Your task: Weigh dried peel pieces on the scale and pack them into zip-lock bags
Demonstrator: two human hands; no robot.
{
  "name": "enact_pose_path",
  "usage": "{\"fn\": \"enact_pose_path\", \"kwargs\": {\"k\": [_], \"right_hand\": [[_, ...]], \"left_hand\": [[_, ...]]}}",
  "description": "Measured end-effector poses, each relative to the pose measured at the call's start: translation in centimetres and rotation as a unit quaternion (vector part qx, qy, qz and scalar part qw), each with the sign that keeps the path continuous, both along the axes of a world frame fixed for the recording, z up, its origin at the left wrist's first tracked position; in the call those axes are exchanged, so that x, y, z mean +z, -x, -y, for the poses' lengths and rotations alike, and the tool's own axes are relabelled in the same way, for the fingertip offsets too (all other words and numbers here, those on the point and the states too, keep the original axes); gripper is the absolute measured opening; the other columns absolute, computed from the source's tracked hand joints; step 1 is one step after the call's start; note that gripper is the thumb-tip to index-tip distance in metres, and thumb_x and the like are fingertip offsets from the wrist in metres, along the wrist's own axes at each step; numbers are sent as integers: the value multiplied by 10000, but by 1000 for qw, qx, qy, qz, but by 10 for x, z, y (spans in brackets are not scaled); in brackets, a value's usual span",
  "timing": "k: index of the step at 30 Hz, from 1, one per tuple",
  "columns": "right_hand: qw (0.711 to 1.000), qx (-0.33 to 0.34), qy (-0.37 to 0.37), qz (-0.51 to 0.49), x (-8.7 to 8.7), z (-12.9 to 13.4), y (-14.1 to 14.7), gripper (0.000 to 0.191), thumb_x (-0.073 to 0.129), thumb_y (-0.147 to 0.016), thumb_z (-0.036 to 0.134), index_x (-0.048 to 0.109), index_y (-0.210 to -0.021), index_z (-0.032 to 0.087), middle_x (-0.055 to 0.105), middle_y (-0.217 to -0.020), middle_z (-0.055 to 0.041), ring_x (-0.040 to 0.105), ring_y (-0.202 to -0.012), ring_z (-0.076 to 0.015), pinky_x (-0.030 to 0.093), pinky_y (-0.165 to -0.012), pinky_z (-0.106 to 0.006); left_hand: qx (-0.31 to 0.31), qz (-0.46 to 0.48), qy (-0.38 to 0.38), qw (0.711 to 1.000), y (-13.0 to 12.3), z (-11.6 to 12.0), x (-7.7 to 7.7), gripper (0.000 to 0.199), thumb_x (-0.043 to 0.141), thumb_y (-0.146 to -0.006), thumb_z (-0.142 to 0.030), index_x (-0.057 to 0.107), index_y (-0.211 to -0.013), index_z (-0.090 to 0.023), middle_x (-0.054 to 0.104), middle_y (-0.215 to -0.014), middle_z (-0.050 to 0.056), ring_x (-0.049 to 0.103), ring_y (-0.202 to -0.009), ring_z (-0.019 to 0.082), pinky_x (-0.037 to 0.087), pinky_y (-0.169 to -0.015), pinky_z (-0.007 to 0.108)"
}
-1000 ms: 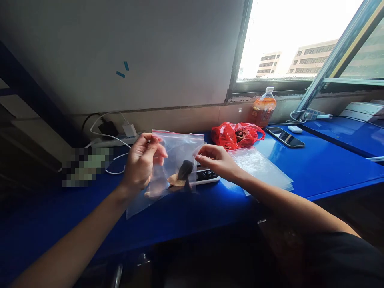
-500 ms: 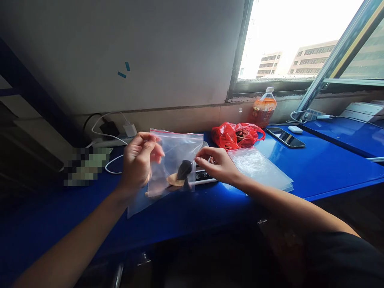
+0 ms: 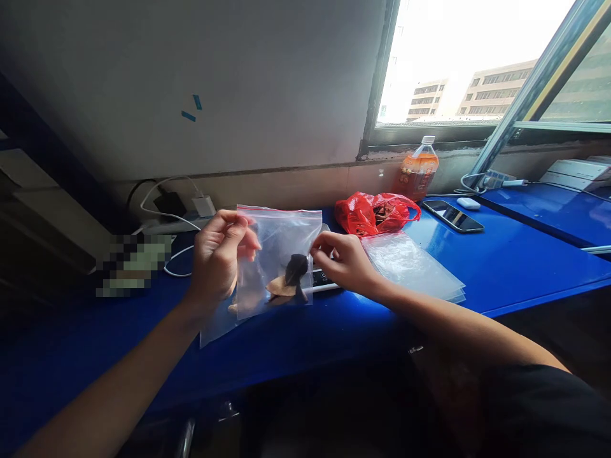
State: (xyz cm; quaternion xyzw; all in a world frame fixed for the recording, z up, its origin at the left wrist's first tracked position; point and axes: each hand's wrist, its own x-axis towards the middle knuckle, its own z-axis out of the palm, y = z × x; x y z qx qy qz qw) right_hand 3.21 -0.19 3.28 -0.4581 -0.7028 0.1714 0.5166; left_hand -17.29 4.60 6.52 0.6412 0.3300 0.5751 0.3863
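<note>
A clear zip-lock bag with a red strip along its top hangs upright in front of me. Inside, near the bottom, lie tan and dark dried-looking pieces whose kind I cannot make out. My left hand pinches the bag's upper left edge. On the other side my right hand has thumb and finger closed at the right edge, about mid-height. Partly hidden behind it is a flat device with a dark button panel. Another clear bag with brownish contents lies on the blue table, low on the left.
A red plastic bag of brown pieces sits behind a stack of clear bags. Farther back are a drink bottle, a phone and a white case. Chargers with cables stand by the wall, left.
Both hands keep their hold on the zip-lock bag. Its lower edge hangs slightly lower, and the dark piece inside has shifted a little; the camera view has moved slightly.
</note>
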Motion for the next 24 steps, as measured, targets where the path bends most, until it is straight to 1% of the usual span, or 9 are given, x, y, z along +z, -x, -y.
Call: {"fn": "enact_pose_path", "kwargs": {"k": [3, 6, 10, 13, 15, 19, 21, 24], "right_hand": [[997, 15, 34, -60, 1, -2, -1, 99, 532, -739, 209, 567, -650, 180, 524, -585, 30, 422, -544, -96, 307, -518, -235], [990, 49, 65, -114, 2, -3, -2, 120, 544, -727, 246, 541, -626, 182, 519, -615, 24, 452, -587, -108, 346, -544, -238], [976, 92, 109, -167, 2, -2, -2, 117, 557, -716, 260, 536, -630, 184, 501, -630, 30, 473, -604, -113, 392, -576, -246], [970, 111, 119, -178, 0, -2, -1, 126, 561, -712, 248, 522, -612, 180, 479, -612, 38, 451, -589, -106, 380, -571, -244], [969, 119, 120, -180, -1, -2, -2, 132, 561, -714, 233, 518, -603, 177, 474, -602, 41, 438, -582, -101, 363, -568, -240], [968, 130, 112, -181, 0, -4, -7, 121, 584, -741, 227, 542, -639, 178, 489, -607, 44, 447, -586, -102, 349, -566, -236], [964, 153, 111, -187, 2, -6, -11, 111, 610, -775, 263, 567, -708, 186, 515, -647, 40, 473, -604, -109, 368, -574, -238], [953, 207, 116, -187, 5, -8, -17, 172, 627, -835, 369, 617, -878, 204, 600, -809, 8, 553, -733, -139, 432, -659, -260]], "left_hand": [[23, 2, 3, 1000, 0, -1, 3, 179, 670, -822, -430, 609, -770, -270, 547, -593, -21, 482, -533, 127, 368, -475, 282], [40, 10, 0, 999, 2, -4, 5, 177, 679, -811, -420, 613, -749, -268, 536, -576, -27, 456, -503, 114, 347, -471, 279], [11, 21, 12, 1000, 3, -8, 5, 176, 672, -817, -411, 605, -752, -262, 535, -559, -38, 440, -466, 100, 349, -458, 272], [-4, 32, 14, 999, 4, -9, 4, 177, 662, -821, -400, 587, -748, -257, 520, -526, -44, 431, -449, 100, 331, -439, 261], [-2, 23, 11, 1000, 5, -10, 4, 144, 645, -825, -362, 589, -748, -254, 515, -526, -40, 427, -459, 105, 326, -440, 257], [10, -17, -26, 999, 7, -9, 4, 110, 574, -837, -280, 593, -735, -243, 515, -555, -26, 434, -486, 116, 334, -467, 261], [28, -74, -70, 994, 9, -6, 4, 168, 532, -843, -263, 555, -680, -232, 498, -548, -25, 428, -496, 119, 334, -487, 264], [56, -190, -129, 972, 10, 2, 4, 262, 491, -831, -258, 470, -574, -215, 440, -494, -30, 381, -475, 116, 297, -480, 266]]}}
